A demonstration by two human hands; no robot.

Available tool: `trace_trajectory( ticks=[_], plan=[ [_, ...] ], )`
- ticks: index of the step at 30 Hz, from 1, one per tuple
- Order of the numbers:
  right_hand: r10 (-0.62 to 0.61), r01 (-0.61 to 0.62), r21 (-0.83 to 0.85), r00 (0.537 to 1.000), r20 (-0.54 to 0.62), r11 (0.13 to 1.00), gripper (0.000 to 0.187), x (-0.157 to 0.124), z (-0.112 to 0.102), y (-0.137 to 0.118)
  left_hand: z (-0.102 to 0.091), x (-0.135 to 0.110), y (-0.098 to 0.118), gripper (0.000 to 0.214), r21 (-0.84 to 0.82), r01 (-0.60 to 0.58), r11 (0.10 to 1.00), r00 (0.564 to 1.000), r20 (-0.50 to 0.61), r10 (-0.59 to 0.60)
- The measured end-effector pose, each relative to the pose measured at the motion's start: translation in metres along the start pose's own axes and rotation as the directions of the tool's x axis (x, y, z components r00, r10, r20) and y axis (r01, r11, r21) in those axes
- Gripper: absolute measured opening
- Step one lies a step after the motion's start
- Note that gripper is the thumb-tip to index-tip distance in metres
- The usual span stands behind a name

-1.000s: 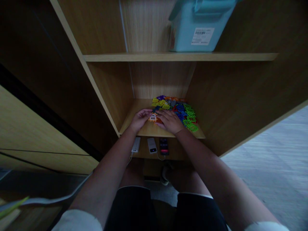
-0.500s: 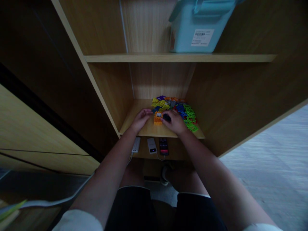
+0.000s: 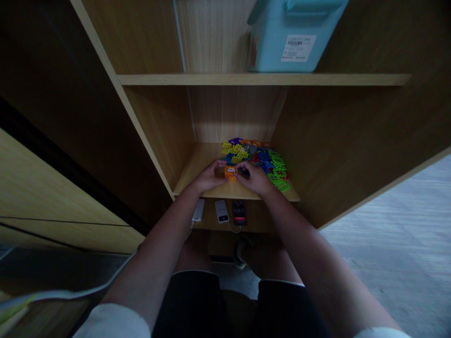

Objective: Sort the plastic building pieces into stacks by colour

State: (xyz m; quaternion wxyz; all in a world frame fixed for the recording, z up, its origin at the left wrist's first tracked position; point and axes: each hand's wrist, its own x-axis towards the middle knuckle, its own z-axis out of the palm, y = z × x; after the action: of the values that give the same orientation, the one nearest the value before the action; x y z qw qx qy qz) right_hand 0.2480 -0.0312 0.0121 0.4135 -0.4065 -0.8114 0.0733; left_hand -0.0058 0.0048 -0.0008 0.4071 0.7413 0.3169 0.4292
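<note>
A small orange building-block cube (image 3: 230, 174) with a white window-like patch sits low over the shelf board, between my hands. From its left side, my left hand (image 3: 207, 178) grips it with thumb and fingers. My right hand (image 3: 257, 179) pinches the opposite side, fingers curled. Just behind and to the right lies a heap of flat interlocking plastic pieces (image 3: 277, 164) in green, blue, yellow, orange and purple. Whether the cube touches the board is hard to see.
A blue lidded bin (image 3: 271, 51) with a label stands on the upper shelf (image 3: 211, 80). Below the work shelf lie a white power bank (image 3: 221, 211), a phone (image 3: 239, 213) and another white device (image 3: 199, 210) with cables. Wooden side walls enclose both sides.
My left hand has moved right and closed onto the orange cube. The cube has tipped a little, so its white patch looks flatter. My right hand stays at its right side.
</note>
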Motion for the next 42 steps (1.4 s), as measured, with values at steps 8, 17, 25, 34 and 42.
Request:
trace_trajectory(
  ticks=[8, 17, 25, 34, 42],
  plan=[
    [-0.013, 0.013, 0.006, 1.0, -0.01, 1.0, 0.024, -0.0008, 0.0, -0.0031, 0.0029, -0.0015, 0.0034, 0.07, 0.021, 0.006, 1.0, 0.999, -0.031, -0.005],
    [-0.026, 0.025, 0.006, 1.0, 0.01, 1.0, 0.024, -0.0006, 0.0005, -0.0014, 0.0029, -0.0017, 0.0047, 0.065, 0.01, 0.022, 1.0, 0.998, -0.054, -0.022],
    [-0.01, 0.01, -0.011, 0.999, 0.04, 1.0, 0.026, -0.0003, 0.0006, -0.0006, 0.0029, -0.0011, 0.0036, 0.065, 0.001, 0.025, 1.0, 0.999, -0.041, -0.025],
    [-0.016, 0.016, -0.021, 0.999, 0.036, 1.0, 0.027, -0.0017, 0.0027, 0.0, 0.0031, -0.0021, 0.0064, 0.063, -0.012, 0.012, 1.0, 0.999, -0.042, -0.012],
    [0.002, -0.003, -0.031, 1.0, -0.023, 1.0, 0.025, -0.0013, 0.0025, 0.0027, 0.0034, -0.0011, 0.0053, 0.066, -0.03, 0.01, 0.999, 0.999, -0.039, -0.012]
  ],
)
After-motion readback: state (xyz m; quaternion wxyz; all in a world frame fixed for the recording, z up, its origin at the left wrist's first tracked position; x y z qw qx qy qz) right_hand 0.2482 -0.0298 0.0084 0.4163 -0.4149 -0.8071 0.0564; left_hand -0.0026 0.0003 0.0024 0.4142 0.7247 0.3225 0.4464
